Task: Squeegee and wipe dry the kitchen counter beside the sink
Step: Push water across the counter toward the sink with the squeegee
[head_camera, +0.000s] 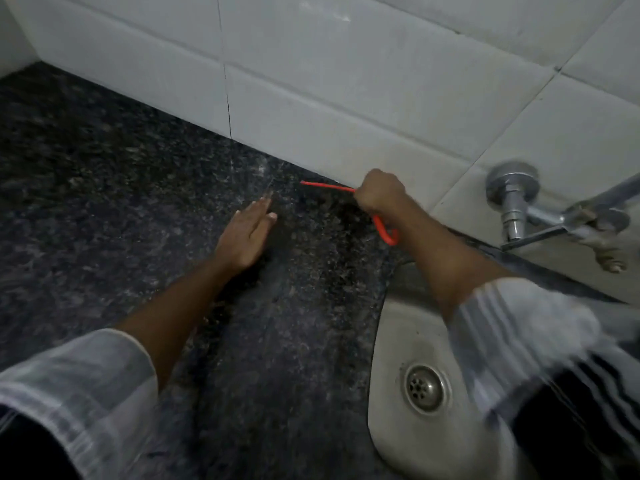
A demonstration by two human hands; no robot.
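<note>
Gripping the thin red plastic squeegee [375, 216], the right hand [379, 195] has fingers curled round its handle at the tiled wall; its blade lies leftward along the dark speckled granite tabletop [104, 202]; left hand [247, 233] rests flat, fingers together, nearby.

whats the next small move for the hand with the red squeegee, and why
Probably draw the red squeegee along the granite counter toward the sink. The right hand grips it at the back of the counter against the tiled wall, the sink lies just to its right, and the left hand lies flat on the counter, out of that path.
</note>
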